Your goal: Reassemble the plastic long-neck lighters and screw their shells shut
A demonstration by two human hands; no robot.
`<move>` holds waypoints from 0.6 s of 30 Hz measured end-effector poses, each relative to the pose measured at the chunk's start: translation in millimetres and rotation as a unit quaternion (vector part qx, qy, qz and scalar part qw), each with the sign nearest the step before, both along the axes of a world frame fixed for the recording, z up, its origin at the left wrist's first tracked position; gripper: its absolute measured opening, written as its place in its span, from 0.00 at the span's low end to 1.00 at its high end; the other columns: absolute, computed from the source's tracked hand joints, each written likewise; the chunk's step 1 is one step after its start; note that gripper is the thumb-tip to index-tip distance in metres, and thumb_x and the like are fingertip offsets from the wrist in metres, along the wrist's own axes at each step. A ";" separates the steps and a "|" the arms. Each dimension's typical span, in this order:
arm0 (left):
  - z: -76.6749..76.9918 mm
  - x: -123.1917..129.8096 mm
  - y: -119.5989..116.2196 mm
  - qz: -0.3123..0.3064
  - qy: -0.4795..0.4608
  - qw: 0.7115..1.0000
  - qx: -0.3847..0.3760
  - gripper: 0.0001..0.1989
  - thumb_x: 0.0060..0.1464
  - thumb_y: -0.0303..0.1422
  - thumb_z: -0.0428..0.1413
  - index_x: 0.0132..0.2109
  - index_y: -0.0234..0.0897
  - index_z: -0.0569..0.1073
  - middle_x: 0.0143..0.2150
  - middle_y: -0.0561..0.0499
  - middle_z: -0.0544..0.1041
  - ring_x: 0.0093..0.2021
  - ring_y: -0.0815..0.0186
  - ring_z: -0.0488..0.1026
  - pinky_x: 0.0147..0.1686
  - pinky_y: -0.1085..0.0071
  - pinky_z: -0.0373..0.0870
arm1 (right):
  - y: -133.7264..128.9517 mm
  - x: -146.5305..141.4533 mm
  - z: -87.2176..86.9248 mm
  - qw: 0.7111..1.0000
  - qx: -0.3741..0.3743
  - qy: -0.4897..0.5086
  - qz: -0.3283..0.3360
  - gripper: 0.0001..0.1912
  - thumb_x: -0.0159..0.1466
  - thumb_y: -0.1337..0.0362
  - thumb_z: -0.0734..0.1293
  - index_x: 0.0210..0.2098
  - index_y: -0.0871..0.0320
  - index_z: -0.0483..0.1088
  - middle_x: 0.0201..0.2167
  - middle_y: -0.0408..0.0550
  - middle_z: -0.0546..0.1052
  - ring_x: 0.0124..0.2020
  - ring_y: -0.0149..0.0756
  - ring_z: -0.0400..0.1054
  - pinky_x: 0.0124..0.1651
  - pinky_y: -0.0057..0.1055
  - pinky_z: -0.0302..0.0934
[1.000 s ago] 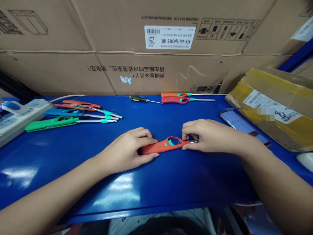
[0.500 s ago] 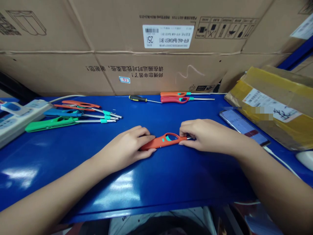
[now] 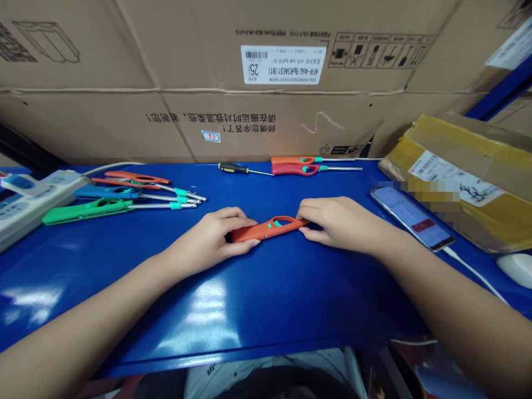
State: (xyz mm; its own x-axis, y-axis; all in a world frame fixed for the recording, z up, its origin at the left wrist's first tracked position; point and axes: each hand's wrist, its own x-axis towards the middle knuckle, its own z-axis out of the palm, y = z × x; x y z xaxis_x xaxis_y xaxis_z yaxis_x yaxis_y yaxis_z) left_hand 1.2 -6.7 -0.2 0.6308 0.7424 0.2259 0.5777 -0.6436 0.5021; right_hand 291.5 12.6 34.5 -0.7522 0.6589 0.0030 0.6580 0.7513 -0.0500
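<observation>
Between my hands, over the middle of the blue table [image 3: 316, 299], is an orange gas lighter [image 3: 262, 230] with a teal trigger in its finger loop. My left hand [image 3: 214, 235] is closed round its handle end, thumb on the near side and fingers on the far side. With fingers and thumb, my right hand [image 3: 328, 221] pinches the narrow front end beyond the loop. The metal tube is hidden behind the right fingers. Beyond the hands lie an orange lighter [image 3: 291, 160], a red lighter [image 3: 293, 168] and a black-and-yellow screwdriver [image 3: 233, 168].
Several lighters, among them a green one [image 3: 89, 210] and a blue one [image 3: 106, 192], lie left beside a white power strip [image 3: 62, 191]. A phone [image 3: 411, 217] on a cable and a taped carton [image 3: 461, 183] are at the right. A large cardboard box [image 3: 199, 61] stands behind.
Both hands and the orange lighter have shifted slightly away from me and to the left. The metal tube that showed at my right fingers is now covered.
</observation>
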 end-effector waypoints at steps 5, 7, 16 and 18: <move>6.0 2.0 -3.2 -0.003 0.045 0.999 0.021 0.18 0.66 0.41 0.54 0.55 0.36 0.76 0.45 0.47 0.75 0.43 0.63 0.74 0.44 0.68 0.72 | 2.1 3.3 -2.6 0.999 0.046 -0.008 0.025 0.08 0.69 0.63 0.64 0.42 0.59 0.74 0.39 0.48 0.77 0.37 0.40 0.72 0.36 0.32 0.58; 6.2 3.4 -4.0 0.000 0.059 0.997 0.040 0.19 0.67 0.40 0.53 0.57 0.34 0.74 0.45 0.46 0.74 0.45 0.61 0.74 0.46 0.67 0.71 | 3.2 5.8 -3.1 0.998 0.059 0.010 0.026 0.10 0.70 0.62 0.63 0.44 0.59 0.74 0.41 0.49 0.77 0.39 0.40 0.73 0.36 0.32 0.58; 2.4 4.7 -7.5 0.003 0.026 0.996 0.082 0.16 0.69 0.38 0.50 0.56 0.34 0.73 0.48 0.45 0.74 0.47 0.63 0.74 0.49 0.68 0.71 | 1.8 8.5 -0.1 0.994 0.080 0.065 0.036 0.10 0.70 0.60 0.63 0.42 0.59 0.73 0.39 0.49 0.78 0.40 0.40 0.72 0.40 0.33 0.60; 3.5 4.9 -8.8 0.000 0.023 0.997 0.076 0.15 0.70 0.37 0.50 0.55 0.34 0.73 0.48 0.45 0.74 0.47 0.63 0.74 0.49 0.67 0.71 | 1.7 7.5 0.5 0.993 0.081 0.074 0.045 0.11 0.70 0.59 0.64 0.45 0.59 0.73 0.40 0.50 0.78 0.42 0.41 0.71 0.41 0.34 0.60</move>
